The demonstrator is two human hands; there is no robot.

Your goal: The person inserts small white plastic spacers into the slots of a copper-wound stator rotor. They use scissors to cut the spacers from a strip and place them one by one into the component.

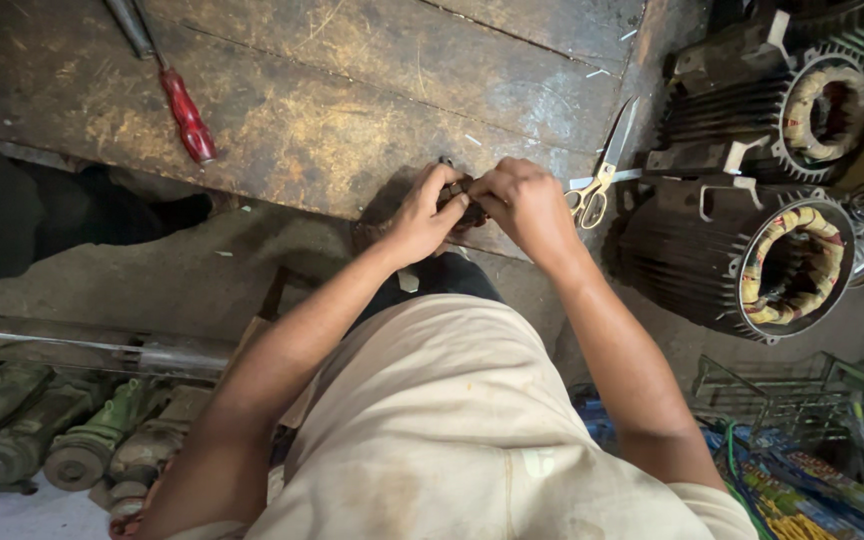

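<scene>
I pinch a small dark part (464, 200) between my left hand (420, 215) and right hand (527, 205), fingers closed, above the wooden bench (352, 90).

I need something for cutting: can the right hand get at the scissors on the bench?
Probably yes. The scissors lie just beside the right hand, nothing between them, though both hands hold a small dark part.
</scene>
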